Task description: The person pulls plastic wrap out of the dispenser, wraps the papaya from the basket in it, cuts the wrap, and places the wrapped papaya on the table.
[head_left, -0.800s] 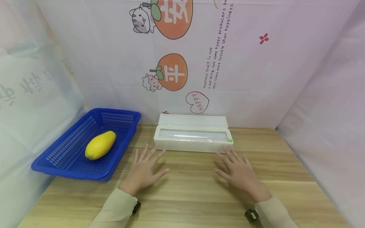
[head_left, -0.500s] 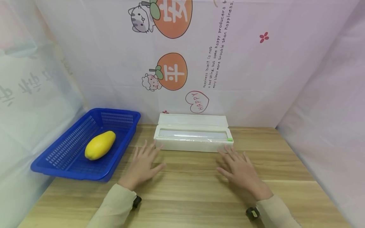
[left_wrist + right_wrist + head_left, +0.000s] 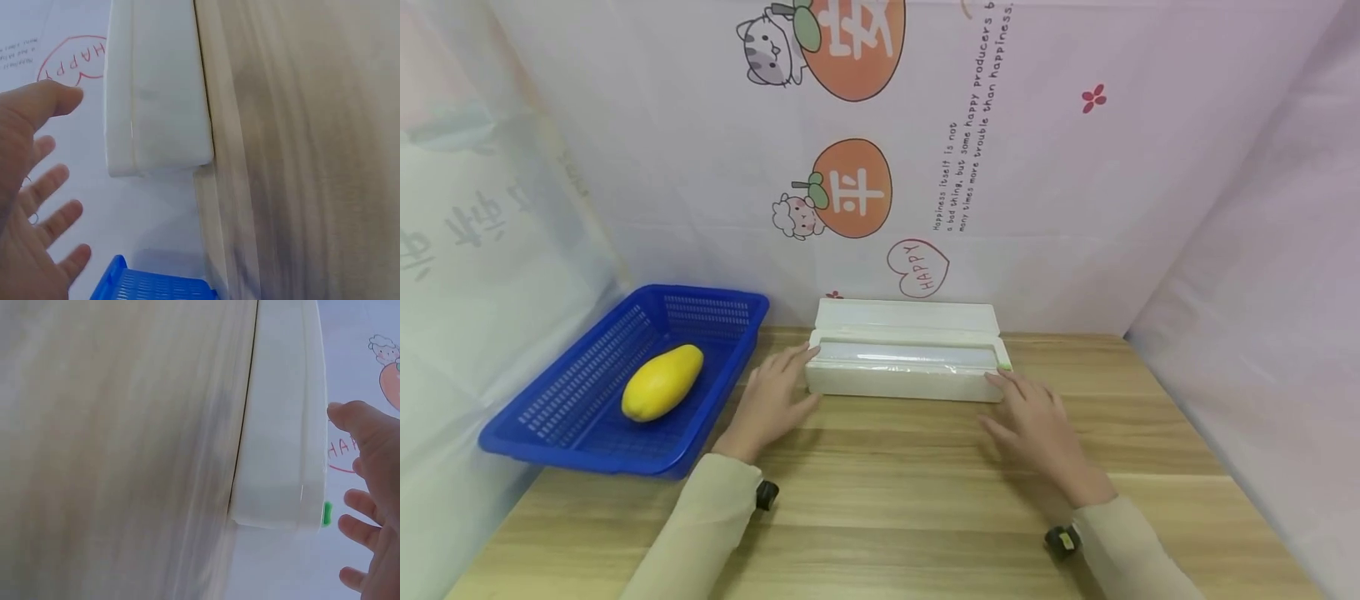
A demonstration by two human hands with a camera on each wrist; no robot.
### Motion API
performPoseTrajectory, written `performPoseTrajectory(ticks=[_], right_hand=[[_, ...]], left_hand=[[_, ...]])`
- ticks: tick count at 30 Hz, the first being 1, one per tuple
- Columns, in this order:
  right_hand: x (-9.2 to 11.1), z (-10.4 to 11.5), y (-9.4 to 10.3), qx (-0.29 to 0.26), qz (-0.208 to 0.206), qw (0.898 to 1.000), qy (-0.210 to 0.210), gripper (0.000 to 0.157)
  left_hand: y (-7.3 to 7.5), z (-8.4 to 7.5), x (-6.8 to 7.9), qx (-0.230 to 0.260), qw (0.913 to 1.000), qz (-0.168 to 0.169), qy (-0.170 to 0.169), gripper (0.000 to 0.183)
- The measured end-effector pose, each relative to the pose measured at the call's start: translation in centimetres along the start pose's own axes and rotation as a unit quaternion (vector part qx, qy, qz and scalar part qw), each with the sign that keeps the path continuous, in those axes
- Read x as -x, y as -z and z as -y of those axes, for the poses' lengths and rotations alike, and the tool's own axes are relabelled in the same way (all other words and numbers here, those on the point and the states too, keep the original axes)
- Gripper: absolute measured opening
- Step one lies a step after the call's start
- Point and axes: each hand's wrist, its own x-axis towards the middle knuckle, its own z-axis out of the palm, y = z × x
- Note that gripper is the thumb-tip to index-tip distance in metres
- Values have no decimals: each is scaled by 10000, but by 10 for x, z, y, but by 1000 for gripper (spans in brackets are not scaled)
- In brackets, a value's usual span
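Note:
A long white cling film dispenser point(image 3: 910, 382) stands at the back of the table, its lid point(image 3: 906, 316) raised and a roll of film point(image 3: 906, 354) lying inside. A small green slider point(image 3: 327, 514) sits at its right end. My left hand point(image 3: 767, 406) is at the dispenser's left end, fingers spread and a little bent, holding nothing. At the right front corner, my right hand point(image 3: 1036, 423) reaches over with loosely bent fingers and nothing in them. Both wrist views show thumb and fingers apart from the dispenser's white wall.
A blue basket point(image 3: 587, 458) stands to the left, with a yellow papaya-like fruit point(image 3: 662, 383) in it. The wooden table point(image 3: 895, 500) runs between printed cloth walls point(image 3: 1037, 208) at the back and sides.
My left hand has moved forward and left to the dispenser's end. The right hand has shifted slightly right and forward, its fingers closer together. Dispenser, basket and fruit stay put.

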Motion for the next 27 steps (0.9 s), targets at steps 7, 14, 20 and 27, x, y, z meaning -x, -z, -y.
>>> performPoseTrajectory(ticks=[7,14,20,27], right_hand=[[-9,-12,-5,-257,-267,9993,-54,67],[-17,-20,-10,-587,-157,9978,-267,64],[-25,-24,-16,-746,-74,9962,-436,61],[-32,-28,-20,-885,-152,9942,-588,50]], left_hand=[[-4,7,-16,-45,9998,-212,39,44],[-9,13,-27,-159,9982,-495,-296,29],[-13,17,-31,-192,9986,-448,-220,25],[-22,20,-30,128,9985,-530,-10,22]])
